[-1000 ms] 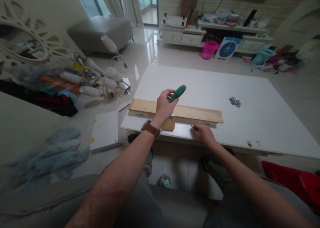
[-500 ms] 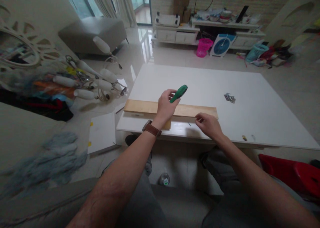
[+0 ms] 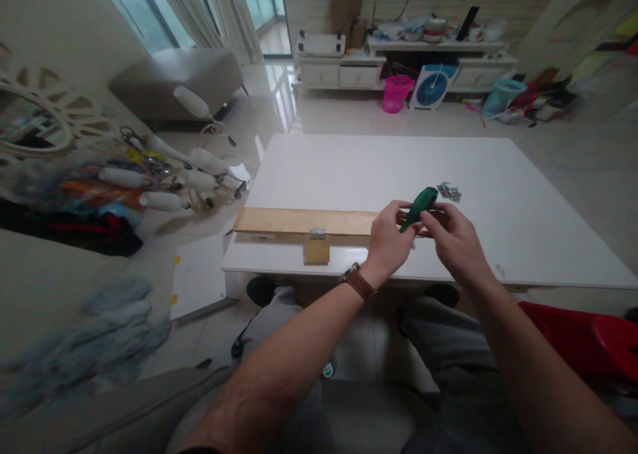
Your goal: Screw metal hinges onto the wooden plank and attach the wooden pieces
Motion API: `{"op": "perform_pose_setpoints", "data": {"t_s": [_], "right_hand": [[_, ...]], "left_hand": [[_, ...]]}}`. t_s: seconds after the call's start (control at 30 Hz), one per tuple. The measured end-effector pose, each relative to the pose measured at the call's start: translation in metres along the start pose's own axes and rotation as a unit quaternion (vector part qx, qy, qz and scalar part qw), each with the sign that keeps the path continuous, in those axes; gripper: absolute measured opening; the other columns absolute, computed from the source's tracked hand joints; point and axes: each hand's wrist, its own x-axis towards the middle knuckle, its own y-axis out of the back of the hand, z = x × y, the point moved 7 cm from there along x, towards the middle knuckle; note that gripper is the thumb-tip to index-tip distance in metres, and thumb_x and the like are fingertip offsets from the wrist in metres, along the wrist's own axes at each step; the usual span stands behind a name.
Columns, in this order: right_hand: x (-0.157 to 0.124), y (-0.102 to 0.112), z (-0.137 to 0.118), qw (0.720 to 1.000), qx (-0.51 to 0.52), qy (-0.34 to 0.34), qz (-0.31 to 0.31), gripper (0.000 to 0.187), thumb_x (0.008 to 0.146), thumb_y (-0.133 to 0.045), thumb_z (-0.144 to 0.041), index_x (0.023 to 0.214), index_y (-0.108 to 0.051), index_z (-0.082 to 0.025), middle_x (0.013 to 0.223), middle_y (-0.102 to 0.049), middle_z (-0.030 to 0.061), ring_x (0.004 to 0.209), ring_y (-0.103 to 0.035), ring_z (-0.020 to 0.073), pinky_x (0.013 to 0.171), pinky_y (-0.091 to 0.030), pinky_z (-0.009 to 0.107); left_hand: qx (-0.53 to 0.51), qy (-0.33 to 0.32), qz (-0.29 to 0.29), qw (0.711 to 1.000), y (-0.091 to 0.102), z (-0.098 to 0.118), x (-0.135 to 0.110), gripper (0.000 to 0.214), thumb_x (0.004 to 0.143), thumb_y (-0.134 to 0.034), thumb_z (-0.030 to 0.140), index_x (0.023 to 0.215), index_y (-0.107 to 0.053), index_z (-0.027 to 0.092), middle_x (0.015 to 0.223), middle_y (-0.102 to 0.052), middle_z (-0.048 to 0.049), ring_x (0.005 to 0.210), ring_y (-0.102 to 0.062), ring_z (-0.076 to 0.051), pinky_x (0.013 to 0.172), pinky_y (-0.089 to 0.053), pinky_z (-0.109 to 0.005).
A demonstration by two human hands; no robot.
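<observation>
My left hand [image 3: 391, 238], with a brown-strapped watch at its wrist, is closed on a green-handled screwdriver [image 3: 420, 207]; its shaft is hidden. My right hand [image 3: 456, 238] meets it from the right, thumb and fingers closed against the handle. Any small thing between those fingers is hidden. Below and left of the hands lies a long wooden board [image 3: 279, 221] along the near side of the white panel [image 3: 349, 168]. A metal hinge [image 3: 317, 233] rests where the board meets a small wooden block [image 3: 317, 251].
Several metal hinges [image 3: 449, 191] lie on the panel beyond my right hand. A red plastic stool or chair [image 3: 578, 341] stands at the right. On the left are a white box-like piece [image 3: 197, 271], grey cloth [image 3: 107, 321] and a white-armed lamp [image 3: 199, 171]. A bottle [image 3: 329, 367] is on the floor.
My left hand has carried the screwdriver rightward from the board's middle, uncovering the hinge and block. My right hand has lifted from the board's edge and come to the screwdriver.
</observation>
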Motion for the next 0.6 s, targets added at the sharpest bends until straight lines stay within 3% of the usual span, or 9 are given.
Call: {"op": "perform_pose_setpoints", "data": {"t_s": [0.17, 0.3, 0.47, 0.6], "right_hand": [[0.007, 0.019, 0.001, 0.997, -0.014, 0.036, 0.074, 0.036, 0.087, -0.082, -0.051, 0.106, -0.064, -0.026, 0.104, -0.078, 0.0056, 0.095, -0.079, 0.0254, 0.084, -0.068, 0.047], [0.008, 0.021, 0.000, 0.992, -0.021, 0.059, 0.111, 0.034, 0.087, -0.083, -0.049, 0.106, -0.065, -0.028, 0.107, -0.077, 0.0064, 0.095, -0.079, 0.0265, 0.085, -0.069, 0.050], [0.011, -0.001, -0.005, 0.991, -0.013, 0.075, 0.112, 0.033, 0.088, -0.081, -0.049, 0.105, -0.063, -0.028, 0.104, -0.075, 0.0061, 0.097, -0.078, 0.0260, 0.085, -0.069, 0.048], [0.012, -0.030, -0.016, 0.992, 0.008, 0.072, 0.102, 0.034, 0.087, -0.082, -0.047, 0.105, -0.061, -0.028, 0.104, -0.074, 0.0044, 0.097, -0.077, 0.0237, 0.085, -0.069, 0.044]], "left_hand": [[-0.031, -0.004, 0.010, 0.999, -0.021, 0.001, 0.006, 0.028, 0.088, -0.075, 0.006, 0.105, -0.064, 0.025, 0.094, -0.076, -0.0040, 0.087, -0.072, -0.018, 0.081, -0.060, -0.035], [-0.040, -0.014, -0.003, 0.999, -0.024, 0.002, 0.009, 0.024, 0.090, -0.074, 0.009, 0.104, -0.063, 0.025, 0.098, -0.076, -0.0056, 0.091, -0.072, -0.020, 0.085, -0.060, -0.038], [-0.013, -0.042, -0.003, 0.999, -0.002, 0.005, 0.009, 0.027, 0.089, -0.073, 0.008, 0.108, -0.064, 0.025, 0.105, -0.075, -0.0072, 0.099, -0.072, -0.022, 0.090, -0.060, -0.040], [0.034, -0.066, -0.009, 0.997, 0.032, 0.004, 0.004, 0.043, 0.082, -0.070, 0.001, 0.116, -0.063, 0.026, 0.117, -0.072, -0.0079, 0.106, -0.070, -0.022, 0.089, -0.060, -0.037]]}}
